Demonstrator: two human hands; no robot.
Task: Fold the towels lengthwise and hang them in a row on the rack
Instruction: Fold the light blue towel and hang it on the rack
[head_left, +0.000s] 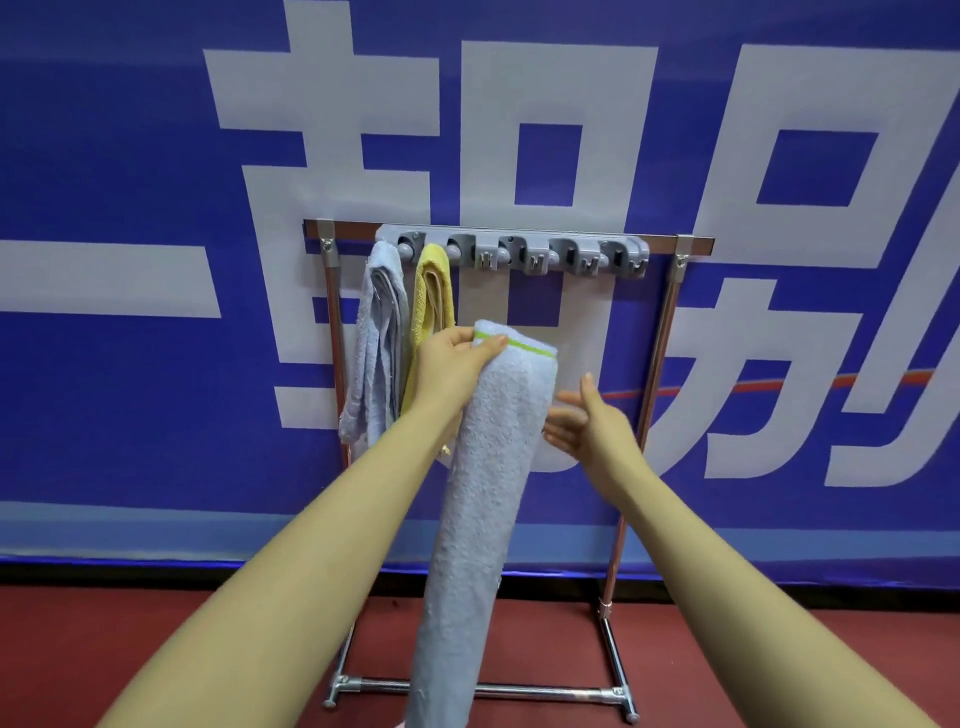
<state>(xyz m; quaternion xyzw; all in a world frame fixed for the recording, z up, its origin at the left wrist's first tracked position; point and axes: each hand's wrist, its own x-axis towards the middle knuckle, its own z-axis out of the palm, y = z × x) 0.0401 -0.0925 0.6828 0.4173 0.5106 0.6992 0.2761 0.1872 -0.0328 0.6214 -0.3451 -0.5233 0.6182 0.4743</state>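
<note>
Grey towel (483, 467) pinched at its top by the left hand (452, 364), mid-frame.
Right hand (587, 421) released; the fold could slip open before reaching the rack's clips (530, 254).

Both forearms reach forward. The left hand (457, 364) is raised toward 12 o'clock with its fingers (491, 344) curled in a pinch; the right hand (587, 421), lower toward 3 o'clock, is spread, fingers straight.

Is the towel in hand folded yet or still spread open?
Folded: the light blue towel hangs as one narrow, thick strip, the left hand pinching its green-striped top edge. The right hand is open beside it.
</note>
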